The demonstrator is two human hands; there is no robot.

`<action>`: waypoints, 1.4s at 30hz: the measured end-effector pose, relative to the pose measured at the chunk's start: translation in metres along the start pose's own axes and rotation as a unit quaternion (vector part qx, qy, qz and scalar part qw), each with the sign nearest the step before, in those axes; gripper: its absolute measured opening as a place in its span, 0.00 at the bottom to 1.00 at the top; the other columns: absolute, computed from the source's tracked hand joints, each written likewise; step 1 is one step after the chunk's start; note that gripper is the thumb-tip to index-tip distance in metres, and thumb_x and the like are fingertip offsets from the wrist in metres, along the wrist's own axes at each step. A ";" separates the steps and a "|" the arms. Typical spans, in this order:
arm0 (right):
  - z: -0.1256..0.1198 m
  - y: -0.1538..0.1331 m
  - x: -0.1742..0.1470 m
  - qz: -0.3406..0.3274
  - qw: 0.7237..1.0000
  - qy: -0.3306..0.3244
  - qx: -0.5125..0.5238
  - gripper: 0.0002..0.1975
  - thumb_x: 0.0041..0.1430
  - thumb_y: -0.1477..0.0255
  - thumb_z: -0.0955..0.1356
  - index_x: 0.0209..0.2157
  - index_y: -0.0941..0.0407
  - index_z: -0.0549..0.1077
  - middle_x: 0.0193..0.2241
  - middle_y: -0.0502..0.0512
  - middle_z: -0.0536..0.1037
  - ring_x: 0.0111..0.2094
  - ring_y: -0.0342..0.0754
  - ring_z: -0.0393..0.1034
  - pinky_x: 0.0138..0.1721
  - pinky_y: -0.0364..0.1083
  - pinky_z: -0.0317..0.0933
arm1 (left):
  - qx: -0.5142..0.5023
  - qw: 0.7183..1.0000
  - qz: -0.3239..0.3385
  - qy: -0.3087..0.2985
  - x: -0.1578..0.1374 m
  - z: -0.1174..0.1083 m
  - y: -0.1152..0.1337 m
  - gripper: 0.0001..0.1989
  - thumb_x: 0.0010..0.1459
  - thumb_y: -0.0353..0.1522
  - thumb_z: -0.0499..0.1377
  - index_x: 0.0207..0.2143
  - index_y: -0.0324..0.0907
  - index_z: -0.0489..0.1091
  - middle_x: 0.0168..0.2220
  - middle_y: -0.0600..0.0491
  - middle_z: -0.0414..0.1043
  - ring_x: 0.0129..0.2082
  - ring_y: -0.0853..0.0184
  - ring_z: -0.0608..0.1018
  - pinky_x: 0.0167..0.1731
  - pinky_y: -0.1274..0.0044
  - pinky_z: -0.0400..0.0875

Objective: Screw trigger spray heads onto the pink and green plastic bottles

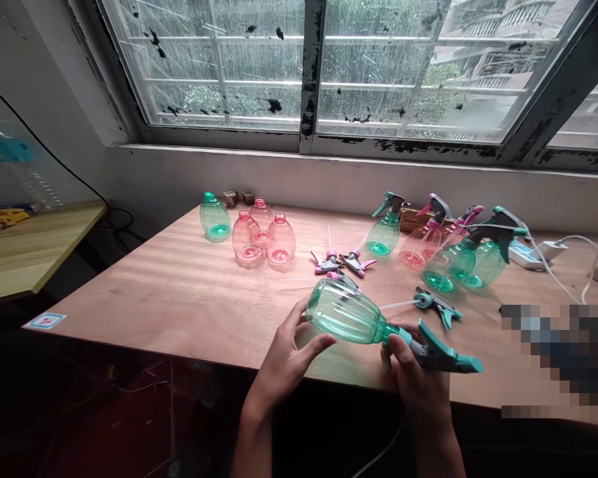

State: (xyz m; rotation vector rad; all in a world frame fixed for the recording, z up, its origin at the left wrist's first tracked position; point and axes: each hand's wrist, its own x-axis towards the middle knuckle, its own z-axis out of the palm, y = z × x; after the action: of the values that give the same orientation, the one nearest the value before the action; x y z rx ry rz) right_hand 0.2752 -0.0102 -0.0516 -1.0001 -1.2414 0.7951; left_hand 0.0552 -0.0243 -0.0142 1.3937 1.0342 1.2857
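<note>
My left hand [292, 352] is closed round the base end of a clear green spray bottle [346, 312], which lies tilted on its side in the air above the table's front edge. At the bottle's neck, my right hand [416, 372] grips the collar of a teal and grey spray head [438, 352] that sits at the bottle's mouth. Whether the thread is fully engaged I cannot tell. Just behind lies a loose teal spray head [436, 305] with its white tube. Several loose pink spray heads [329, 262] rest farther back, one partly hidden by the bottle.
Open-topped pink bottles [280, 239] and one green bottle [214, 218] stand at the back left. Bottles with spray heads fitted, such as a green one [383, 226], stand at the back right. Beyond them is a white power strip [531, 254] with cables. A pixelated patch covers the right.
</note>
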 end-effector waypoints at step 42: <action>0.010 -0.014 -0.001 0.050 0.998 0.027 0.008 0.15 0.62 0.57 0.73 0.38 0.55 0.73 0.17 0.44 0.72 0.17 0.43 0.65 0.21 0.44 0.59 | 0.057 0.997 0.019 0.053 0.006 0.002 -0.009 0.28 0.62 0.37 0.67 0.63 0.49 0.67 0.63 0.47 0.72 0.65 0.54 0.72 0.65 0.61 0.67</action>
State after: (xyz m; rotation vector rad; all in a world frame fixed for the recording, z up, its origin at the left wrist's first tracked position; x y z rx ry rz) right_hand 0.2649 -0.0148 -0.0393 -1.0700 -1.1456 0.8484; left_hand 0.0577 -0.0164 -0.0215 1.4487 1.1737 1.3584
